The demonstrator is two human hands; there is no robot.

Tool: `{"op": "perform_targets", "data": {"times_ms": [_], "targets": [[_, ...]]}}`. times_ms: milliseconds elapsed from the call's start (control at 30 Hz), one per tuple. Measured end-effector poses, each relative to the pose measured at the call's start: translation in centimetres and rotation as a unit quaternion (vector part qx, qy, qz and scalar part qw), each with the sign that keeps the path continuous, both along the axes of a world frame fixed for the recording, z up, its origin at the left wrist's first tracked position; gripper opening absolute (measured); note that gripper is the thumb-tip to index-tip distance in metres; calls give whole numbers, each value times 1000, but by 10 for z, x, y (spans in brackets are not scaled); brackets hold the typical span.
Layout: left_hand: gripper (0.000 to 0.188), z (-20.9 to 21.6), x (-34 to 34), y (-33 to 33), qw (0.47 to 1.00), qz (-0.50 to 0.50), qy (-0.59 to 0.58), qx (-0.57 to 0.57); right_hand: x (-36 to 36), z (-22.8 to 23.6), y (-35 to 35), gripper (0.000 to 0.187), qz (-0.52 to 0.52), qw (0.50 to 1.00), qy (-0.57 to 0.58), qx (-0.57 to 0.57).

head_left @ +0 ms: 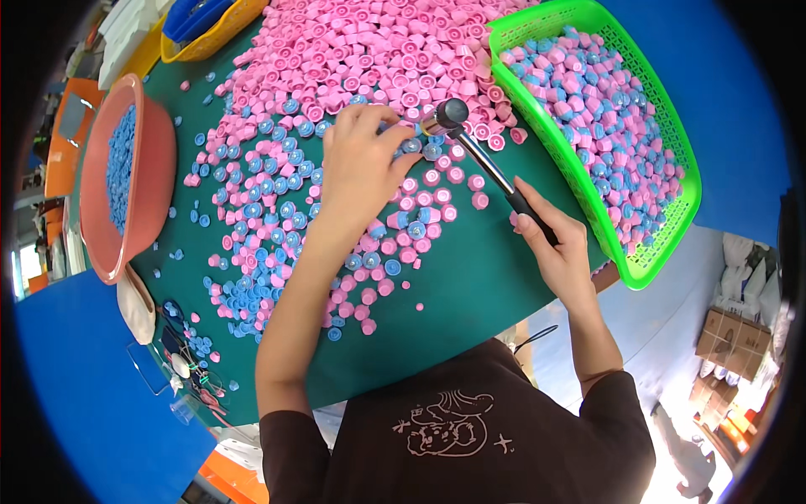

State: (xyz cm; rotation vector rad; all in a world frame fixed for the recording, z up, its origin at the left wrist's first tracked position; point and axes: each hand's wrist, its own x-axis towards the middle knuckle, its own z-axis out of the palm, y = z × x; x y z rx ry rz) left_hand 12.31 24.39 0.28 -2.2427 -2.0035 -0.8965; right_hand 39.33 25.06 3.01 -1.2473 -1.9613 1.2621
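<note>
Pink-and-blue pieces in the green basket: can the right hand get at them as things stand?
Probably not freely: the right hand is holding the hammer. Otherwise the way looks clear; the green basket is close by, its pink-and-blue pieces uncovered.

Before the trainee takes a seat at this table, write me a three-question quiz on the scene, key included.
1. Which hand grips the hammer, and by what part?
2. True or false: the green basket holds both pink and blue pieces.
3. Fill in the colour: the small pieces that show inside the salmon-coloured basin are ____.

Key:
1. The right hand, by the black handle.
2. True.
3. Blue.
</note>
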Motion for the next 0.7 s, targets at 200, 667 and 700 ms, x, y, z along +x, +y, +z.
{"op": "perform_targets", "data": {"times_ms": [200, 667, 700], "targets": [[28, 0, -5, 2, 1000, -8, -23, -4, 1, -8, 4, 39, -1, 1000, 9, 23], [32, 20, -14, -6, 999, 15, -22, -19, -3, 11, 2, 42, 38, 992, -62, 103], [33, 25, -21, -11, 1000, 17, -17, 5, -5, 14, 2, 43, 43, 987, -60, 142]]}}
